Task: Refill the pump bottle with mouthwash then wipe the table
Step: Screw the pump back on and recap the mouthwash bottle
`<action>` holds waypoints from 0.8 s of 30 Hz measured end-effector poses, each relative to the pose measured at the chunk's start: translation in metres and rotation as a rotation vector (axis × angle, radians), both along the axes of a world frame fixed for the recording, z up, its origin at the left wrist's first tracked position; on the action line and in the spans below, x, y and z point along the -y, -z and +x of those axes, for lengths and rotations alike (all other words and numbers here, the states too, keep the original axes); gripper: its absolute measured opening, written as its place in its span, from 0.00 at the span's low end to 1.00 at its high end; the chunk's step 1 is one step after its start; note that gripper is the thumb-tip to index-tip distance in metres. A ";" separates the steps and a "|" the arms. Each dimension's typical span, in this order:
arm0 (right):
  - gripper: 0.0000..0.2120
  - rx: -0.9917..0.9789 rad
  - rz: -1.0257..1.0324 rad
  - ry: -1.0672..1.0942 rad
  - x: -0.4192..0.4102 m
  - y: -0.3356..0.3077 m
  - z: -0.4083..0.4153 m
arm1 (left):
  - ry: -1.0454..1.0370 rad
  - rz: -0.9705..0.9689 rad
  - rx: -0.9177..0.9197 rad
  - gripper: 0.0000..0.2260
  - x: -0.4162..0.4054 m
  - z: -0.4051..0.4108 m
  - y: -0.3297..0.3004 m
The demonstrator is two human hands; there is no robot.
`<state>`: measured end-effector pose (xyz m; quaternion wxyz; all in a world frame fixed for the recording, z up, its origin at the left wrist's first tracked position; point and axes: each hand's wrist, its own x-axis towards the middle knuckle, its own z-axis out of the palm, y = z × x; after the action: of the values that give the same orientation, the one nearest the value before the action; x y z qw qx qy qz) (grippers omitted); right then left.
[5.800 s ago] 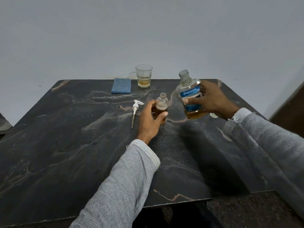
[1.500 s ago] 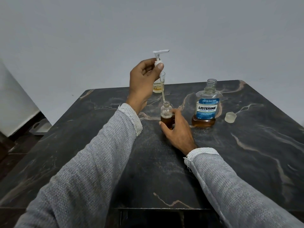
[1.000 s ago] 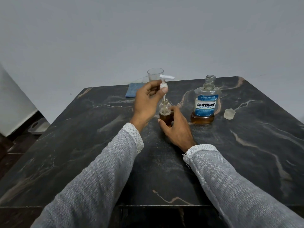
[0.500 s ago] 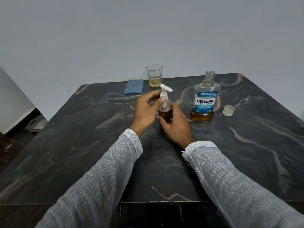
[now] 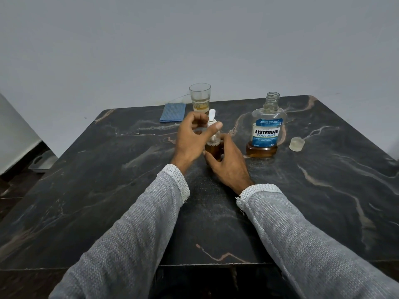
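Your left hand (image 5: pixel 191 139) pinches the pump head (image 5: pixel 212 123) seated in the pump bottle (image 5: pixel 213 148); your right hand (image 5: pixel 228 164) grips that bottle, left of the uncapped mouthwash bottle (image 5: pixel 266 130).

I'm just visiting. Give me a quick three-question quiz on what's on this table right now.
1. True or false: the mouthwash bottle has its cap on.
2. Which hand holds the small pump bottle at its base?
3. The blue cloth lies: A) beside the glass, B) under the right hand, C) by the loose cap.

Key: 1 false; 2 the right hand, while the left hand pinches the pump head; 3 A.
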<state>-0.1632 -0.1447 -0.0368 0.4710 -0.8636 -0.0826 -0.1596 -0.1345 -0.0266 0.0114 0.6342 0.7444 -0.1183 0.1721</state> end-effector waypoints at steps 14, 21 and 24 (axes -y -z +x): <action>0.23 0.038 -0.008 -0.009 0.001 -0.001 -0.002 | 0.132 -0.022 -0.022 0.14 0.000 -0.001 0.008; 0.21 0.062 -0.008 -0.016 0.001 0.000 -0.002 | 0.110 0.025 -0.024 0.07 0.001 0.001 0.005; 0.21 0.072 -0.008 -0.016 0.001 0.000 -0.001 | 0.141 0.075 0.002 0.11 -0.004 -0.002 0.006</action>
<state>-0.1640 -0.1460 -0.0369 0.4654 -0.8586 -0.1072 -0.1865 -0.1361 -0.0223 0.0051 0.6163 0.7573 -0.1775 0.1232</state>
